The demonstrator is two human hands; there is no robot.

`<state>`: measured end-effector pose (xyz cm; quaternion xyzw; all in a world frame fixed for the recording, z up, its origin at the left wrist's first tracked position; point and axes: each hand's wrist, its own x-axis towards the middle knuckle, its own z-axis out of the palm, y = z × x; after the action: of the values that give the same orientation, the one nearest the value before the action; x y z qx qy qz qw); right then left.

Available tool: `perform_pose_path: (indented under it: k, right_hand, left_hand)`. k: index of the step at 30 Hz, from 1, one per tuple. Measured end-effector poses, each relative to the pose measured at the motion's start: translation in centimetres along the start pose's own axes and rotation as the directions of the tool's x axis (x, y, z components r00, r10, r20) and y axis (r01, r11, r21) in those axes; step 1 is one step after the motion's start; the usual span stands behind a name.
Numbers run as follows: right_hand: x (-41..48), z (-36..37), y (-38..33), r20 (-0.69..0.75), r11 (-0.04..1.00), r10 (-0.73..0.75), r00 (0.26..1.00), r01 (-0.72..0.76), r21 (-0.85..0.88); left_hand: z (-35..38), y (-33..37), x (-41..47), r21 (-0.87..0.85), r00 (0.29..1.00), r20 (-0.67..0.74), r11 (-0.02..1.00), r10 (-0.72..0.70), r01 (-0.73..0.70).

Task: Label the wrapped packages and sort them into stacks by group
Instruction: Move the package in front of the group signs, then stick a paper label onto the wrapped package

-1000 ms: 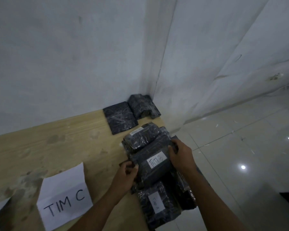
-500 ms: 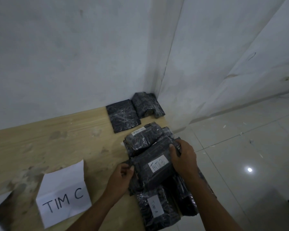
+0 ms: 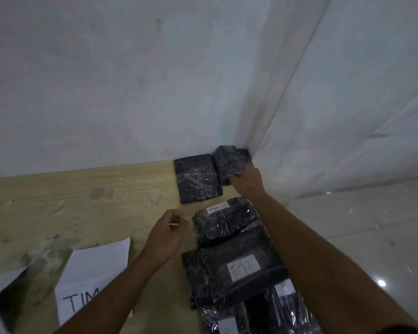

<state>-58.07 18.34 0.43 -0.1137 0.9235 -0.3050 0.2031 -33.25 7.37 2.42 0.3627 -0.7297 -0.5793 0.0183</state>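
Dark packages in clear wrap lie along the right end of a wooden table (image 3: 82,196). My right hand (image 3: 247,179) reaches to the far corner and grips the near edge of an unlabelled package (image 3: 229,162) against the wall. A second unlabelled package (image 3: 197,180) lies flat just left of it. My left hand (image 3: 168,231) hovers over the table with fingers loosely curled, holding nothing. Nearer to me sit a package with a small white label (image 3: 225,220) and a larger package labelled "TIM B" (image 3: 237,273). More labelled packages (image 3: 256,314) lie at the bottom edge.
A white paper sign (image 3: 92,280) reading "TIM" lies on the table at lower left, partly covered by my left forearm. White walls meet in a corner behind the packages. A tiled floor (image 3: 360,225) lies to the right of the table.
Both hands let go of the "TIM B" package, which now lies flat. My right hand reached forward to the corner package and my left hand drew back to the left.
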Motion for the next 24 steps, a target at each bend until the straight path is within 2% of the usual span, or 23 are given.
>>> perform_pose_path:
  k: [5, 10, 13, 18, 24]
  right_hand:
    - [4.6, 2.2, 0.3, 0.064, 0.985, 0.055, 0.996, -0.043, -0.17]
    - [6.0, 3.5, 0.0, -0.007, 0.957, 0.145, 0.989, -0.142, -0.251]
    - [6.3, 3.9, -0.3, -0.064, 0.95, 0.136, 0.989, -0.148, -0.275]
    - [6.4, 3.2, -1.6, -0.111, 0.981, 0.186, 0.976, -0.191, -0.042]
    - [3.0, 0.7, -3.0, -0.327, 0.97, 0.073, 0.942, 0.01, 0.243]
  left_hand:
    - [-0.9, -0.7, 0.6, -0.036, 0.999, -0.044, 0.999, 0.002, -0.003]
    - [-2.1, -2.1, 0.7, -0.052, 0.998, -0.053, 0.999, -0.016, 0.013]
    - [-2.6, -2.8, 0.6, -0.054, 0.998, -0.053, 0.998, -0.028, 0.025]
    - [-3.2, -2.8, 0.4, -0.057, 0.998, -0.058, 0.998, -0.02, 0.017]
    - [-3.9, -2.3, -0.2, -0.083, 0.997, -0.08, 0.997, 0.001, -0.008]
